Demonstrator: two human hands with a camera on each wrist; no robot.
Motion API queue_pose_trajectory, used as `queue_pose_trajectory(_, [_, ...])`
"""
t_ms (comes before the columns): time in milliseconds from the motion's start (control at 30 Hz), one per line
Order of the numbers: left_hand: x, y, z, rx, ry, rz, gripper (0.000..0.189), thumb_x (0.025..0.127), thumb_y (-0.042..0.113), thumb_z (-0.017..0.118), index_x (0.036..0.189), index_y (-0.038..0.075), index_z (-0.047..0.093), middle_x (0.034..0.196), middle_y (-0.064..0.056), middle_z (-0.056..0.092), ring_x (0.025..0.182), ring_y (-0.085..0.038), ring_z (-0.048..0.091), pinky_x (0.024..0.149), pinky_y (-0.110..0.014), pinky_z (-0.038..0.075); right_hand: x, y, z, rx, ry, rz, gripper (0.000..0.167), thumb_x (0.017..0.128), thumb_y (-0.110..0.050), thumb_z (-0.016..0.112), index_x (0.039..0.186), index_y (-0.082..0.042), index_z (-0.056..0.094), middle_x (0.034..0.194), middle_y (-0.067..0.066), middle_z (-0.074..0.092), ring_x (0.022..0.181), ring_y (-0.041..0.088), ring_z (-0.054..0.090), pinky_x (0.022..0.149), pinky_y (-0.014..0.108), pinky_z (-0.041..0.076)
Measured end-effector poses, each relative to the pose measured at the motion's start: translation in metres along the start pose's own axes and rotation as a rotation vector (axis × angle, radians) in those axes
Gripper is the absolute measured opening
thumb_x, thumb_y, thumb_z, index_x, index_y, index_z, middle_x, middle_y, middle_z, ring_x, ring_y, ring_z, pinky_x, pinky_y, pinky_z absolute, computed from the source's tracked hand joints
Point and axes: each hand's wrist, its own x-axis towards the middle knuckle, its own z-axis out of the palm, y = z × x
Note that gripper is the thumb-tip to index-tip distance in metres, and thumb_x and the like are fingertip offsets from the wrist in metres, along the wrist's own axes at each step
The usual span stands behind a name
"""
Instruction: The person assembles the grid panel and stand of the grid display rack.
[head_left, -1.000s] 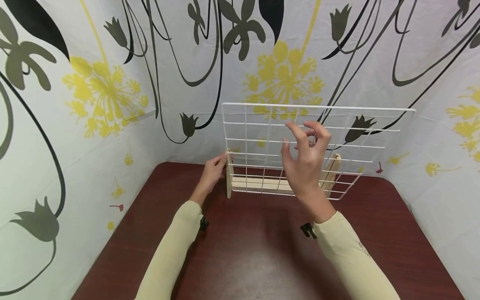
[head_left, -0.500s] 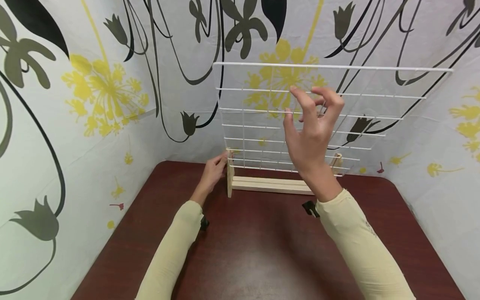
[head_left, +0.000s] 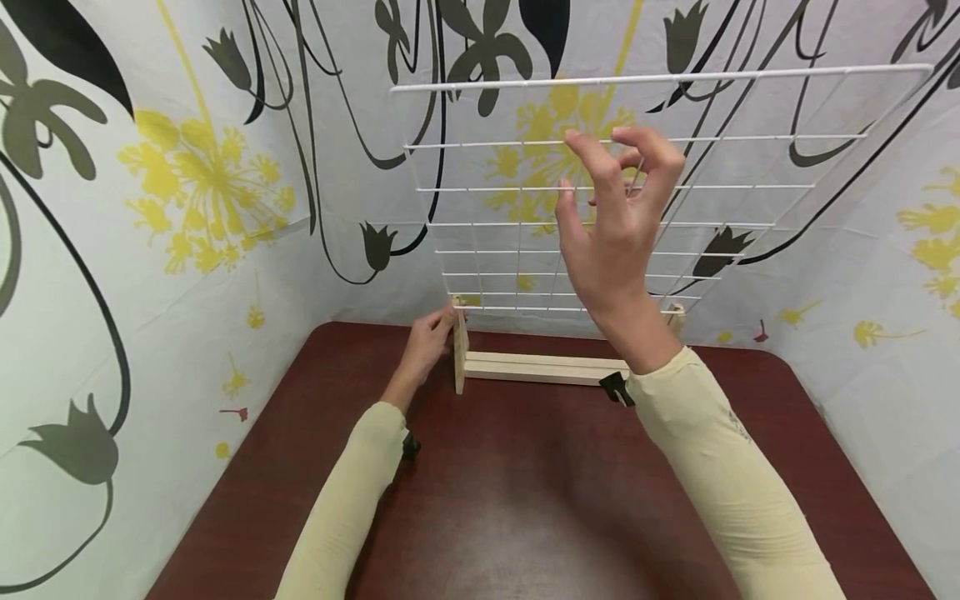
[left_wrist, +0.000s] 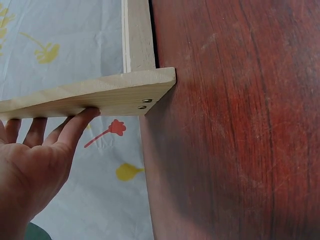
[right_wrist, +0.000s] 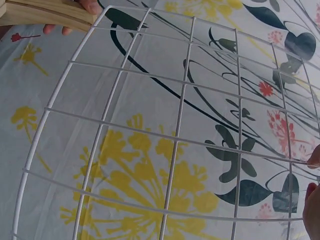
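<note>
A white wire grid [head_left: 525, 83] is held up and tilted, its lower edge level with the tops of a wooden stand. My right hand [head_left: 618, 225] grips its wires near the middle with bent fingers; part of that hand shows at the right wrist view's edge. The pale wooden stand [head_left: 540, 368] has two uprights joined by a low crossbar. My left hand [head_left: 429, 340] holds the left upright [left_wrist: 100, 95] near its top. Fingertips press the board's outer face in the left wrist view, and the right wrist view has thumb and fingers on opposite sides of it.
The stand rests at the far side of a dark red-brown table [head_left: 495, 500]. White cloth [head_left: 187, 333] printed with flowers hangs behind and at both sides. Black straps [head_left: 617, 388] show at the wrists.
My right hand has risen, lifting the wire grid and tilting it flatter, so its lower edge has moved up from the crossbar to the uprights' tops. The left hand and the stand stay put.
</note>
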Motion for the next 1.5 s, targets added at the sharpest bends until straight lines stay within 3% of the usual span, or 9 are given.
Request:
queue_pose_trajectory(133, [0.000,-0.002,0.000,-0.032,-0.009,0.002,0.062,0.101,0.063,0.056,0.129,0.012,0.076,0.143,-0.011,0.069,0.129,-0.023,0.065,0.091,-0.043,0.062,0.002,0.002,0.003,0.004,0.001,-0.007,0.029,0.097,-0.004,0.068,0.121,-0.019,0.074,0.133,0.013,0.050,0.127,0.025,0.051,0.078,0.025,0.038])
queue_pose_trajectory(267, [0.000,-0.002,0.000,-0.025,-0.004,0.009,0.062,0.099,0.068,0.057,0.125,0.016,0.078,0.142,-0.008,0.070,0.127,-0.019,0.065,0.085,-0.036,0.062,0.001,0.006,0.005,0.010,0.002,-0.006,0.029,0.096,-0.004,0.068,0.121,-0.018,0.074,0.132,0.014,0.051,0.128,0.026,0.051,0.082,0.027,0.040])
queue_pose_trajectory(567, [-0.001,-0.002,0.001,0.011,-0.001,0.011,0.068,0.102,0.065,0.054,0.136,0.008,0.072,0.144,-0.020,0.067,0.126,-0.028,0.067,0.081,-0.035,0.060,-0.004,0.019,0.008,-0.002,-0.011,-0.004,0.030,0.096,-0.003,0.068,0.122,-0.019,0.072,0.131,0.016,0.051,0.127,0.029,0.051,0.089,0.033,0.040])
queue_pose_trajectory(800, [0.000,-0.003,0.001,0.027,0.002,0.029,0.070,0.101,0.067,0.054,0.138,0.010,0.071,0.142,-0.021,0.068,0.121,-0.030,0.069,0.079,-0.037,0.062,-0.006,0.027,0.010,-0.011,-0.020,0.006,0.032,0.095,-0.003,0.069,0.122,-0.019,0.072,0.130,0.017,0.051,0.128,0.028,0.050,0.093,0.035,0.042])
queue_pose_trajectory(1100, [0.001,-0.002,0.001,0.055,0.015,0.038,0.067,0.102,0.067,0.053,0.133,0.011,0.074,0.140,-0.015,0.071,0.117,-0.027,0.067,0.076,-0.032,0.060,-0.002,0.036,0.011,-0.049,-0.029,0.029,0.034,0.095,-0.004,0.067,0.125,-0.021,0.071,0.134,0.013,0.050,0.129,0.021,0.049,0.082,0.027,0.042])
queue_pose_trajectory(1200, [0.000,-0.002,0.001,0.062,0.015,0.036,0.070,0.101,0.068,0.053,0.135,0.010,0.073,0.139,-0.014,0.071,0.116,-0.026,0.067,0.075,-0.032,0.060,-0.001,0.039,0.013,-0.035,-0.036,0.029,0.035,0.094,-0.002,0.068,0.125,-0.020,0.072,0.133,0.014,0.050,0.131,0.021,0.048,0.089,0.032,0.043])
queue_pose_trajectory(1333, [0.000,-0.002,0.001,0.053,0.013,0.031,0.071,0.101,0.069,0.053,0.138,0.012,0.071,0.140,-0.016,0.071,0.117,-0.026,0.069,0.076,-0.032,0.059,0.001,0.042,0.015,-0.028,-0.055,0.029,0.037,0.093,0.000,0.067,0.125,-0.020,0.072,0.132,0.015,0.050,0.129,0.023,0.049,0.093,0.034,0.044])
queue_pose_trajectory(1500, [0.000,-0.003,0.000,0.051,0.011,0.027,0.071,0.101,0.069,0.053,0.140,0.011,0.070,0.141,-0.016,0.070,0.119,-0.025,0.069,0.076,-0.030,0.059,0.001,0.044,0.017,-0.074,-0.109,0.034,0.040,0.095,0.001,0.066,0.128,-0.021,0.069,0.134,0.016,0.049,0.127,0.023,0.050,0.087,0.032,0.046])
